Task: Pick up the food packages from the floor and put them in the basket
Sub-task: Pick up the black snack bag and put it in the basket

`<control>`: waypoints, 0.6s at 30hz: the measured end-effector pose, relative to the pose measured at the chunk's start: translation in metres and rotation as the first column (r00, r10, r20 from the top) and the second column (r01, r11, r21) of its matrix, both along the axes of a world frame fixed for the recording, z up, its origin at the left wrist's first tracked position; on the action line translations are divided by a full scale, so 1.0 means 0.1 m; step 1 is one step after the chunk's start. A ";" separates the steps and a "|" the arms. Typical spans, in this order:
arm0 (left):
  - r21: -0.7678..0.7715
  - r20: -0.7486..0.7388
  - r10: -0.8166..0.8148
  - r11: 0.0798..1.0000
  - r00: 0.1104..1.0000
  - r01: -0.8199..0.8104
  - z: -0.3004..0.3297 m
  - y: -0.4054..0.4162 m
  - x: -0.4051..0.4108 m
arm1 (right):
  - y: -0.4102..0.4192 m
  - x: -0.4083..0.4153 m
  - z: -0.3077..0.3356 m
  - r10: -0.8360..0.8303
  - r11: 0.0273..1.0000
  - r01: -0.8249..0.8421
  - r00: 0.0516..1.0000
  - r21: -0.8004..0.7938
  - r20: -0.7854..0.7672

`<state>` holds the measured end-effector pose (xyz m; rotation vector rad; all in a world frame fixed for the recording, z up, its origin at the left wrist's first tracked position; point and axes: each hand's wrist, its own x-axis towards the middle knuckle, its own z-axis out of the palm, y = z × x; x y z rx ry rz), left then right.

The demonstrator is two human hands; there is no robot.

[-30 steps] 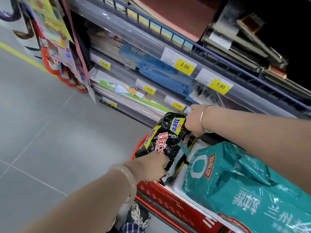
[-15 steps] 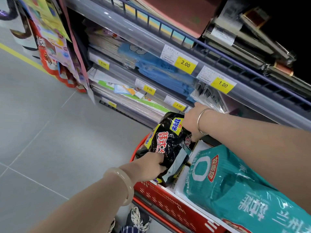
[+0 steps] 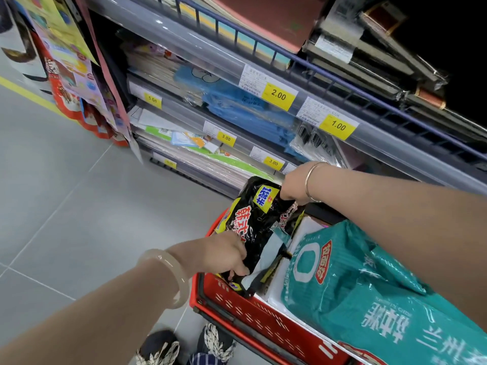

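Note:
A black food package (image 3: 259, 222) with yellow and red print stands on end at the far left end of the red basket (image 3: 253, 316). My left hand (image 3: 228, 255) grips its lower near edge just above the basket rim. My right hand (image 3: 295, 184) pinches its upper far corner. A large teal food package (image 3: 369, 291) lies in the basket to the right, on top of a white pack (image 3: 307, 229). The black package's bottom is hidden inside the basket.
Store shelves (image 3: 290, 83) with yellow price tags and stationery run along the far side, close behind the basket. Grey tiled floor (image 3: 66, 206) spreads to the left. My shoes (image 3: 184, 346) show at the bottom edge, near the basket's front.
The black package has sunk a little lower into the basket's left end, both hands following it down. The view has shifted slightly.

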<state>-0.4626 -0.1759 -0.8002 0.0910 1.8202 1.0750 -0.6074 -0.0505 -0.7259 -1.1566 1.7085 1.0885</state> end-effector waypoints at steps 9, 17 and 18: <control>-0.088 -0.048 -0.028 0.996 0.998 0.024 0.02 0.04 0.12 | 0.05 0.08 -0.16 -0.089 0.996 0.089 0.996 -0.031 -0.004; -0.287 -0.169 -0.023 0.958 0.985 -0.027 0.20 0.11 0.07 | 0.06 0.02 0.02 -0.145 0.988 0.144 0.989 -0.046 -0.027; -0.311 -0.201 -0.033 0.950 0.979 -0.032 0.26 0.11 0.05 | 0.05 0.01 0.08 -0.161 0.986 0.159 0.986 -0.058 -0.036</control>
